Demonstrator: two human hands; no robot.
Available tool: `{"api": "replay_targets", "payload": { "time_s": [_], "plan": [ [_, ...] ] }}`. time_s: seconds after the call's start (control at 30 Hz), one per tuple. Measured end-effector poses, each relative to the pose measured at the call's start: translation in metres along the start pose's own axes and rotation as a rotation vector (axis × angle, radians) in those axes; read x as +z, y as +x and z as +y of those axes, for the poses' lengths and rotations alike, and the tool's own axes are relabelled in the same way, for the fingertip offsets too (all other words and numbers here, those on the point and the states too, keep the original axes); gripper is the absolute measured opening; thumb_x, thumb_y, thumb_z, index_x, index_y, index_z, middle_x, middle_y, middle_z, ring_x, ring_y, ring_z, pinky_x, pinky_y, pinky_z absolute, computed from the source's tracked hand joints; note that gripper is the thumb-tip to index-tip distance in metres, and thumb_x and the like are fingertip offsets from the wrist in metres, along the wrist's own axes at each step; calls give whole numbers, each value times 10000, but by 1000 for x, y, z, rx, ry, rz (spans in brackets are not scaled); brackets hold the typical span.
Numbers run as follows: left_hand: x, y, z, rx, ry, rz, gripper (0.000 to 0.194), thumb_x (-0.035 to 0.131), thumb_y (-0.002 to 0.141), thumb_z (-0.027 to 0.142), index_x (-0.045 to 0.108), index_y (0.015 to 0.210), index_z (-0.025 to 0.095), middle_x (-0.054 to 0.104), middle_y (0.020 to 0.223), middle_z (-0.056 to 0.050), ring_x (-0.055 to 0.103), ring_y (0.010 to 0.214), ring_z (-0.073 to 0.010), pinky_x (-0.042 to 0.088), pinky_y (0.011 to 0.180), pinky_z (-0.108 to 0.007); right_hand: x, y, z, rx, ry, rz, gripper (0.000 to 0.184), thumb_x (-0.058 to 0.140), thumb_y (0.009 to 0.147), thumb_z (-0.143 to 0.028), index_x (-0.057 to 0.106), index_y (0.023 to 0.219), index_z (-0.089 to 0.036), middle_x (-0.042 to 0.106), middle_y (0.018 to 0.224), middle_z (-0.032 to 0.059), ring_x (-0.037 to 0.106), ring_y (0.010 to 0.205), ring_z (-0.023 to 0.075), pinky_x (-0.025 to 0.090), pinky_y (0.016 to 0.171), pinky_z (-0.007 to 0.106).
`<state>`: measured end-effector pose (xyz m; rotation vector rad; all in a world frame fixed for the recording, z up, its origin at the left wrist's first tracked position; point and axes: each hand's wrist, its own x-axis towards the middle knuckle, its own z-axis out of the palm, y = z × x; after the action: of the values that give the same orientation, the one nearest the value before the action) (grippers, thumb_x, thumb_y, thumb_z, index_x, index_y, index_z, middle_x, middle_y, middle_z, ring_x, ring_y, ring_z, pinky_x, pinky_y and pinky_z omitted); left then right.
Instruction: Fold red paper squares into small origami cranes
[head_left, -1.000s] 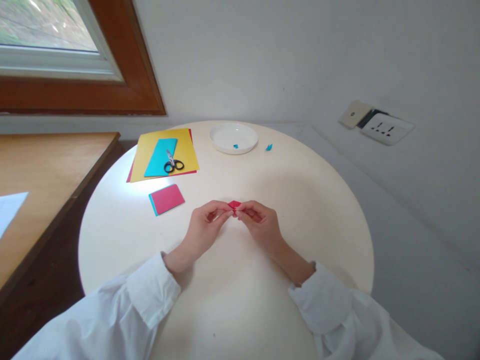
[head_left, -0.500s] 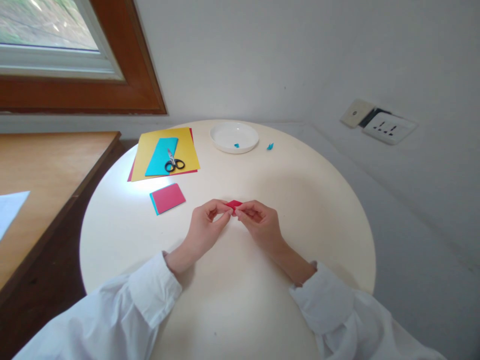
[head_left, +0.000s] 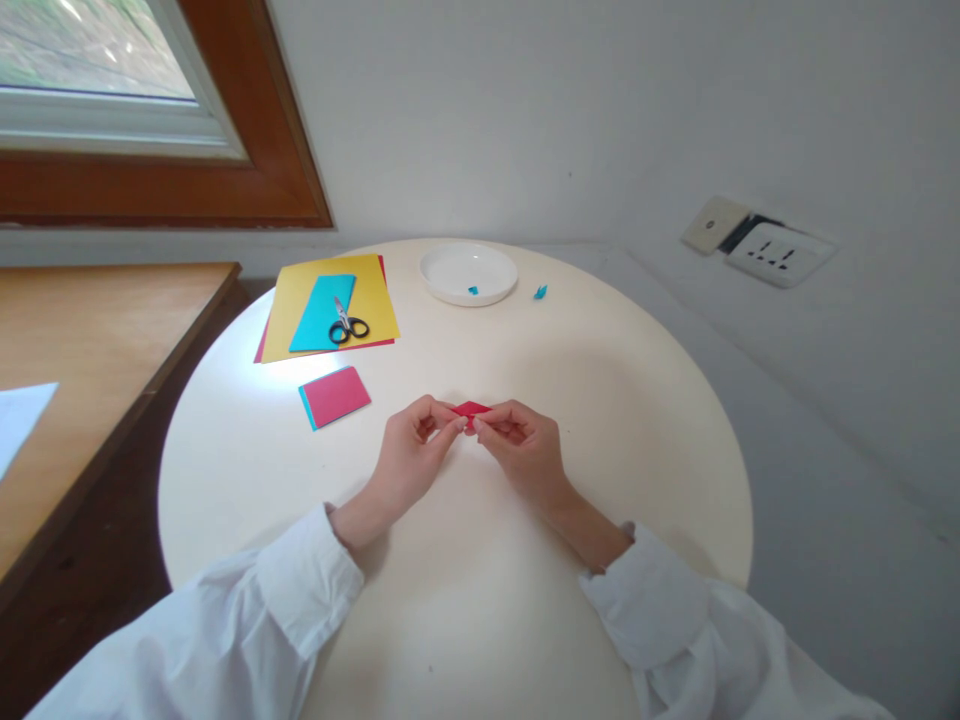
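Observation:
Between my two hands, over the middle of the round table, is a small folded piece of red paper (head_left: 471,408). My left hand (head_left: 411,448) pinches its left side between thumb and fingers. On the right side, my right hand (head_left: 527,448) grips it the same way, thumbs nearly meeting at the lower edge. My fingers cover much of the paper, so its full shape is hidden. Left of my left hand lies a small stack of paper rectangles (head_left: 339,397), pink on top with blue showing under it.
Black-handled scissors (head_left: 349,325) rest on blue paper (head_left: 319,318), over yellow and red sheets (head_left: 375,290). A white plate (head_left: 442,290) at the back holds a tiny blue paper piece (head_left: 473,290). Another blue folded piece (head_left: 541,292) sits right of it. The round table (head_left: 465,600) nears the wall.
My right hand has shifted very slightly right, and a little more of the red paper shows between the fingers. My left hand stays almost still.

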<state>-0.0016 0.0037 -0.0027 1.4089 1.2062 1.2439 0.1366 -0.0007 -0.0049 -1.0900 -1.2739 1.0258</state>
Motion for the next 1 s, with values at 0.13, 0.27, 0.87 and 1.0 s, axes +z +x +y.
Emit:
{"api": "replay_targets", "payload": {
  "time_s": [0.13, 0.27, 0.87, 1.0],
  "plan": [
    [1, 0, 0, 8, -7, -2, 133, 648, 719, 245, 586, 653, 147, 614, 625, -14, 547, 590, -120, 421, 554, -233, 0, 1, 2, -9, 9, 10, 100, 675, 642, -253, 618, 645, -171, 691, 667, 25, 661, 642, 162, 559, 659, 306],
    [2, -1, 2, 18, 0, -7, 138, 638, 730, 243, 576, 648, 151, 604, 622, -14, 536, 584, -119, 410, 544, -234, 1, 1, 2, -11, 31, 16, 89, 677, 635, -240, 618, 641, -173, 687, 656, 21, 665, 635, 163, 560, 656, 306],
    [1, -2, 0, 0, -151, -103, 239, 665, 721, 238, 435, 766, 192, 543, 611, 45, 548, 596, -102, 384, 535, -203, -2, 2, 0, -28, -3, -9, 70, 660, 617, -196, 603, 583, -176, 652, 589, -2, 614, 558, 127, 523, 576, 253],
    [1, -1, -2, -30, -188, -133, 214, 643, 743, 217, 436, 784, 187, 595, 646, 21, 579, 631, -110, 398, 557, -205, -3, 3, 2, -7, -10, -57, 77, 667, 629, -216, 610, 600, -172, 658, 608, 8, 617, 570, 129, 520, 593, 256]
  ]
}}
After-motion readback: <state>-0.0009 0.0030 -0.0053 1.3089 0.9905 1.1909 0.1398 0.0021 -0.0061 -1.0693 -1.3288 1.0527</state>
